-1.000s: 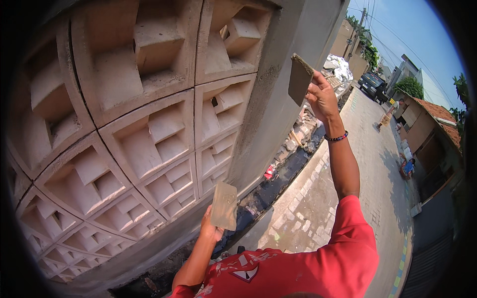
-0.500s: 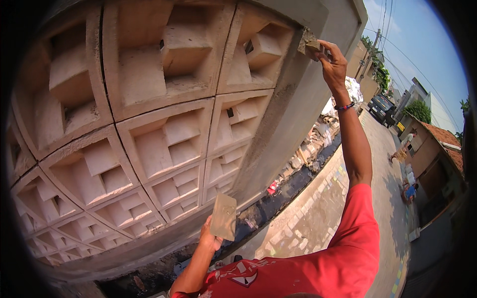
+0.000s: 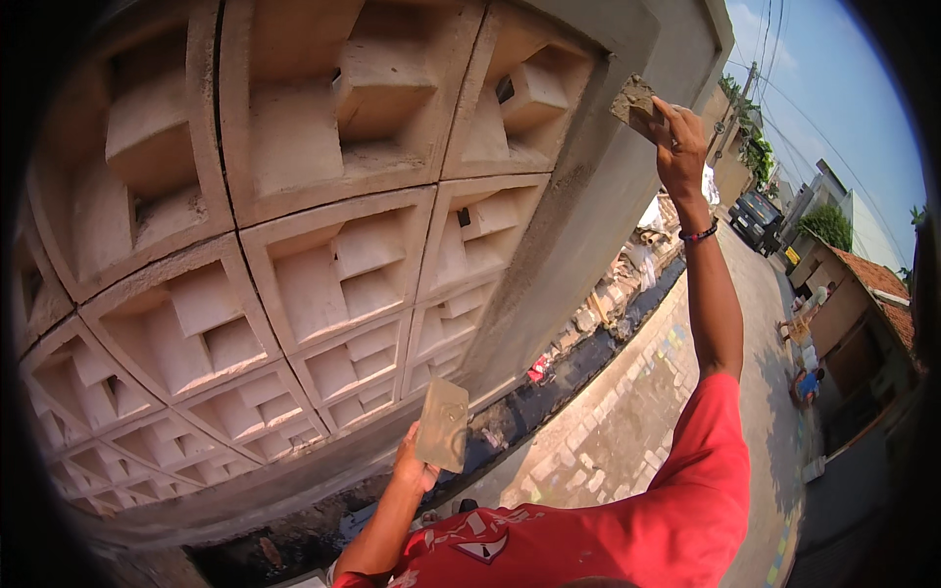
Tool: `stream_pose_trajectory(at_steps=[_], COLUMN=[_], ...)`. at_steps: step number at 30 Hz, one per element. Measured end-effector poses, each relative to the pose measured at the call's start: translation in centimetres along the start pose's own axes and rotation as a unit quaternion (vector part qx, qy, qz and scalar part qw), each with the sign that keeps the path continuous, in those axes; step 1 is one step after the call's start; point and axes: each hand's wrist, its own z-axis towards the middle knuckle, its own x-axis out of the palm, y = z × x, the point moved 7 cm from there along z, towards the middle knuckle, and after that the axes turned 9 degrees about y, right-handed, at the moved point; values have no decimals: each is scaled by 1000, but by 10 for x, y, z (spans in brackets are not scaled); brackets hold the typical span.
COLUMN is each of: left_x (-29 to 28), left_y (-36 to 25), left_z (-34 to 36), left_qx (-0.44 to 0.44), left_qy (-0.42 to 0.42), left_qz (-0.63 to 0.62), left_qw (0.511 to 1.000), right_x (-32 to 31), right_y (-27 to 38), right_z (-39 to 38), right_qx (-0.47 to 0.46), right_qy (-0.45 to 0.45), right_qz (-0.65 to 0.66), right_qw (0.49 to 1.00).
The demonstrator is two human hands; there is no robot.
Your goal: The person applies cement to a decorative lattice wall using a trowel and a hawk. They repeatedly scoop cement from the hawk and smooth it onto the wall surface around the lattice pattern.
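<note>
My left hand (image 3: 419, 463), low and near my chest, is closed around the lower edge of a flat rectangular plastering board (image 3: 443, 423), smeared grey-brown and held upright. High on the right, my raised right hand (image 3: 680, 142) pinches a small flat mortar spreader (image 3: 642, 120). A lump of wet grey mortar (image 3: 634, 96) sits on its far end. Behind the spreader is a smooth grey cement column (image 3: 588, 196), beside a wall of pale patterned vent blocks (image 3: 338, 260). Whether the spreader touches the column, I cannot tell.
A dark drainage ditch (image 3: 510, 421) runs along the wall's foot, with heaped rubbish (image 3: 618, 294) farther along. To the right lies a paved lane (image 3: 755, 353) with a parked dark vehicle (image 3: 755, 218). People (image 3: 808, 385) are by the houses across the lane.
My right hand has shifted to the right and slightly downward with the spreader, which has turned so its mortar shows more. My left hand and its board have hardly moved.
</note>
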Motion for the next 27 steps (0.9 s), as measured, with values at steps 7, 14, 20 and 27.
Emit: stream_pose_trajectory(at_steps=[7,14,20,27], left_x=[-8,-7,-13,-10], left_y=[6,13,9,4], left_z=[6,0,-3,-7], left_qx=[-12,-34,-25,-23], left_qy=[7,6,5,10], left_qz=[17,1,16,12], left_qw=[1000,999,1000,1000], right_x=[-11,1,6,16], right_y=[64,72,79,98], right_z=[27,50,63,37], right_qx=[-103,-97,-45,-57], right_qy=[37,66,111,163], right_qz=[-146,-215,-244,-209], right_qw=[983,970,962,963])
